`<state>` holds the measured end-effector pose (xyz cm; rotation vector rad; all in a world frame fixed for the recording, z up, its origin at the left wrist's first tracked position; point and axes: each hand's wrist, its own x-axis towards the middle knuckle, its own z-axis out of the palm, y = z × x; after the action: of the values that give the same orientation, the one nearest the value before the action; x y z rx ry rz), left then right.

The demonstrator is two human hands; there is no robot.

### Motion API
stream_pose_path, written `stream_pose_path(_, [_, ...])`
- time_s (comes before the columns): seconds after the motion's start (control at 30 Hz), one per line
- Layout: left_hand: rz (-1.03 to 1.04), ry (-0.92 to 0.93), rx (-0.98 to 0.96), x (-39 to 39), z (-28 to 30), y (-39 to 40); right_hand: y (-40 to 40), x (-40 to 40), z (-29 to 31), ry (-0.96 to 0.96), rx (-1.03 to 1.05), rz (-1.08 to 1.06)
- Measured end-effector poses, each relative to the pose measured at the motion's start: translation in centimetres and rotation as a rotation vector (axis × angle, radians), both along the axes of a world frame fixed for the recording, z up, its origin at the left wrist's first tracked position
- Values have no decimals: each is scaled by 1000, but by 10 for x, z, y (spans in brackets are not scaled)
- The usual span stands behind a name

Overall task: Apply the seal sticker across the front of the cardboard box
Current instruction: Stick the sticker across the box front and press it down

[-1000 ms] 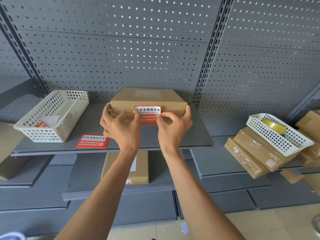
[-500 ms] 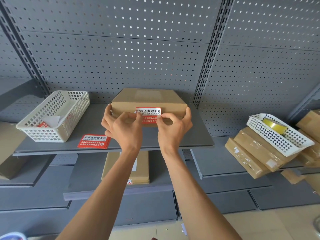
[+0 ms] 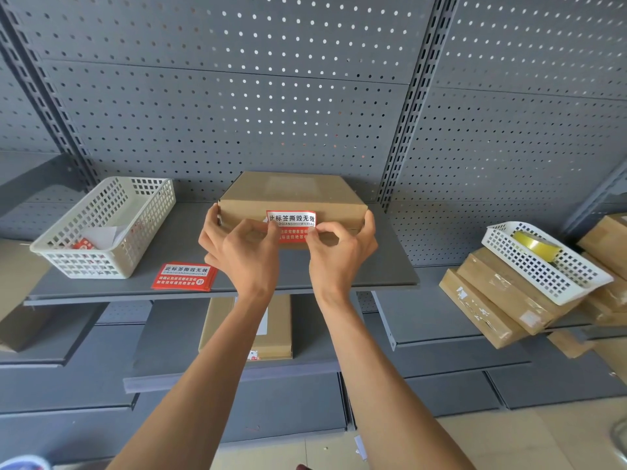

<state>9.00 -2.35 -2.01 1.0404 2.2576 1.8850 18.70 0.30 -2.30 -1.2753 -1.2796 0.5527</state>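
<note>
Head view shows a grey shelf (image 3: 380, 266) with a pegboard wall (image 3: 271, 96) behind it. On the shelf sits the box (image 3: 291, 195), near the back, with its front side facing the person. A white basket (image 3: 105, 228) stands well to the left, and a spare pack of red stickers (image 3: 185, 277) lies between it and the hands.

Both hands are at the front of the box. The left hand (image 3: 241, 252) and right hand (image 3: 339, 252) each have the thumb out by a box end and the other fingers curled in.

The sticker (image 3: 291, 222) is in the middle of the front, right between the two hands. Its long side runs left to right, along the box. Its top looks stuck on the upper part of the front. Fingertips of both hands pinch or press its lower corners, one at each end; I cannot tell which. Both hands are just as near.

I think the next job is to press the bottom half flat, rubbing out to both ends.
</note>
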Motion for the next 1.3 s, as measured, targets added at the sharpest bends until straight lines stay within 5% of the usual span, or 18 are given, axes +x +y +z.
stream_pose_path(0.97, [-116, 98, 5, -28, 22, -8, 0, 13, 14, -37, 46, -25])
stream_pose_path(1.3, [-26, 76, -73, -15, 27, -9, -4, 0, 27, -209, 6, -220])
